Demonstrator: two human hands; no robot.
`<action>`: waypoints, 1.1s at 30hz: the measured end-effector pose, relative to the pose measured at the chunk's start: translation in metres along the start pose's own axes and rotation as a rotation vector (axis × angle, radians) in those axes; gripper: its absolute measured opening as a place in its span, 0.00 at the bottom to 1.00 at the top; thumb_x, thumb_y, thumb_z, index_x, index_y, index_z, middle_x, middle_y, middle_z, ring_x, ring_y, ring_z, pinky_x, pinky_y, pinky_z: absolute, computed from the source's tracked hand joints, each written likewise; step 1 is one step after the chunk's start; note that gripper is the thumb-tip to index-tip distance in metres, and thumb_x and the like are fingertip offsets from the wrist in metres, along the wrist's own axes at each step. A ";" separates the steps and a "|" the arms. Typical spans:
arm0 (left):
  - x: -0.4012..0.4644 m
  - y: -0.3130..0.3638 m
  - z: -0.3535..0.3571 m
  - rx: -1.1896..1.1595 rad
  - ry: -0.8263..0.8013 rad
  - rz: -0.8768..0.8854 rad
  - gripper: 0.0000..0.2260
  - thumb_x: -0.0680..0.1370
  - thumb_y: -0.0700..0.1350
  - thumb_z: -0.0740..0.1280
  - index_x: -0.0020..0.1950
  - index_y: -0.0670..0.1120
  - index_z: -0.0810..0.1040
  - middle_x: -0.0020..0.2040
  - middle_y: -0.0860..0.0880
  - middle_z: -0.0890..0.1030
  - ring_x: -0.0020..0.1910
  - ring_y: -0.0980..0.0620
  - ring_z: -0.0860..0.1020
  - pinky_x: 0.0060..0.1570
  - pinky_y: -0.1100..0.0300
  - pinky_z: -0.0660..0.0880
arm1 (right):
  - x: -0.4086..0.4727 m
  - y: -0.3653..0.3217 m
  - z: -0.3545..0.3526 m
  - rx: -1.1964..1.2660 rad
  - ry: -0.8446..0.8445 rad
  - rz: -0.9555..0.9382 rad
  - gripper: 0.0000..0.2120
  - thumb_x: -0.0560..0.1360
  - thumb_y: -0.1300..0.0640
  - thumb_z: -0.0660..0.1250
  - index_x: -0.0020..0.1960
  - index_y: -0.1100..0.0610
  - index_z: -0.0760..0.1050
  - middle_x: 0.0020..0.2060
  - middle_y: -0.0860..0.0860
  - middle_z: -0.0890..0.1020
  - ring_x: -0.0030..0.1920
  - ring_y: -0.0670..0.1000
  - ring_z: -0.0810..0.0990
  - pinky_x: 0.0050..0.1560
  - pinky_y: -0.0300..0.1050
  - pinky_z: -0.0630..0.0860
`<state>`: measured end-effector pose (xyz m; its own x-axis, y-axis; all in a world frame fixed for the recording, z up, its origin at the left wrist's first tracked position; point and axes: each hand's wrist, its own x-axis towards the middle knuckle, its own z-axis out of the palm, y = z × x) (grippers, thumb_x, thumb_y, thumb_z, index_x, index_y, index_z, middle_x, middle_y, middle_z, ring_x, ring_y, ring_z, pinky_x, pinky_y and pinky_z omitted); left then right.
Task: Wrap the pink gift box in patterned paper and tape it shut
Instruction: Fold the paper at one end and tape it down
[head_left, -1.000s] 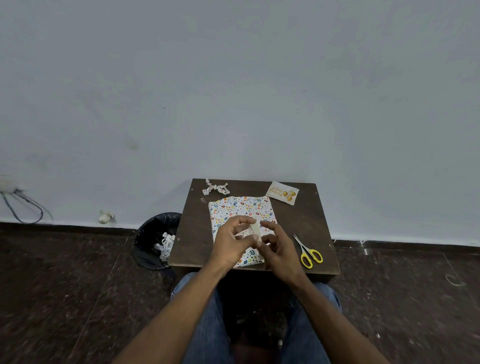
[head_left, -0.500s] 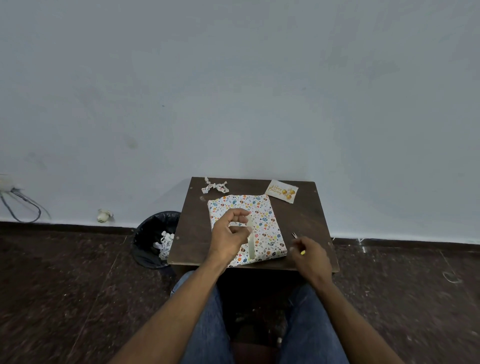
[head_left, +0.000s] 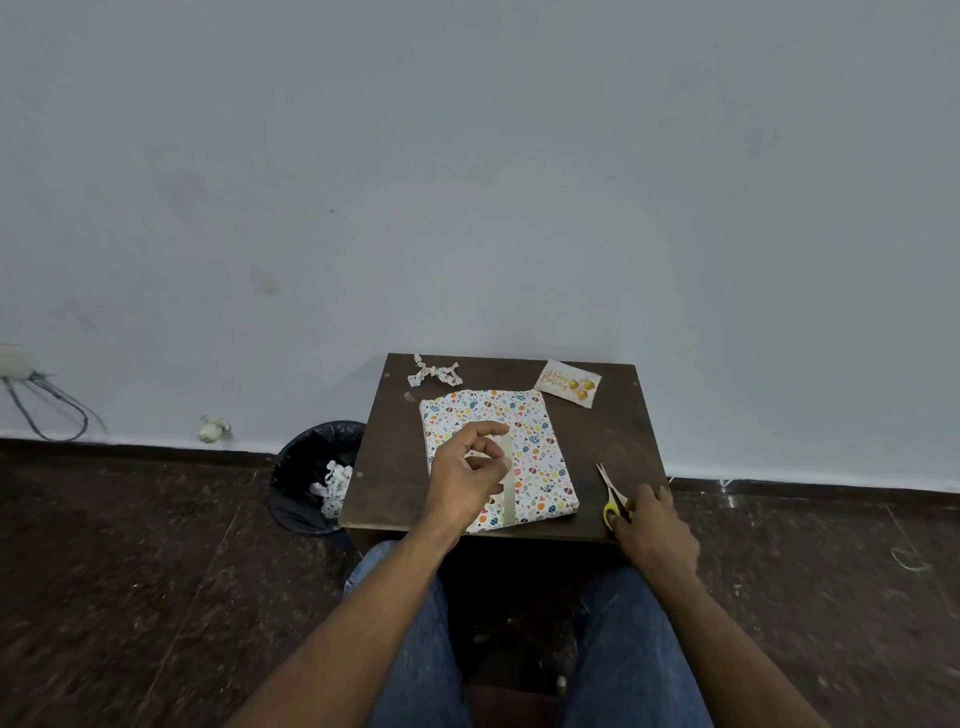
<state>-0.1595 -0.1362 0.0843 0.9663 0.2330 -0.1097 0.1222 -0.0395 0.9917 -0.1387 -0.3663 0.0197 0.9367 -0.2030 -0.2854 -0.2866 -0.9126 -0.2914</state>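
Since a second ago the right hand (head_left: 647, 525) has left the tape strip (head_left: 507, 478) for the scissors (head_left: 612, 500). Left hand (head_left: 467, 475) pinches the strip above the wrapped box (head_left: 535, 452) on the worktop (head_left: 389, 467); right grip closes on the scissors' yellow handles.

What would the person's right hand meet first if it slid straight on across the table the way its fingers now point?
The right hand already rests on the yellow handles of the scissors, so these come first. Beyond their blades the dark table looks bare towards the birthday card, though depth is hard to judge.
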 end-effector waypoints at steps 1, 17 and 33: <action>0.000 0.000 -0.001 0.004 0.003 0.002 0.15 0.75 0.31 0.70 0.52 0.50 0.81 0.40 0.47 0.77 0.39 0.50 0.79 0.34 0.59 0.80 | 0.000 0.000 0.000 -0.018 0.003 0.011 0.16 0.78 0.46 0.64 0.58 0.56 0.70 0.63 0.55 0.70 0.56 0.62 0.78 0.48 0.51 0.71; -0.004 -0.003 -0.007 0.066 -0.037 0.058 0.15 0.75 0.30 0.69 0.54 0.49 0.80 0.44 0.48 0.76 0.31 0.58 0.75 0.37 0.48 0.80 | 0.018 -0.003 -0.016 0.737 -0.235 0.144 0.05 0.75 0.59 0.71 0.42 0.60 0.80 0.40 0.58 0.79 0.38 0.51 0.78 0.35 0.50 0.83; -0.004 -0.002 -0.011 0.089 -0.118 0.052 0.14 0.75 0.31 0.68 0.52 0.49 0.80 0.40 0.48 0.77 0.33 0.57 0.77 0.32 0.56 0.81 | 0.010 -0.042 -0.081 0.241 -0.559 -0.687 0.08 0.73 0.54 0.74 0.38 0.52 0.77 0.33 0.46 0.78 0.30 0.42 0.76 0.29 0.39 0.76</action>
<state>-0.1662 -0.1268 0.0839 0.9911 0.1131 -0.0703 0.0855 -0.1359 0.9870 -0.1012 -0.3583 0.1033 0.7007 0.6155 -0.3609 0.2046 -0.6578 -0.7248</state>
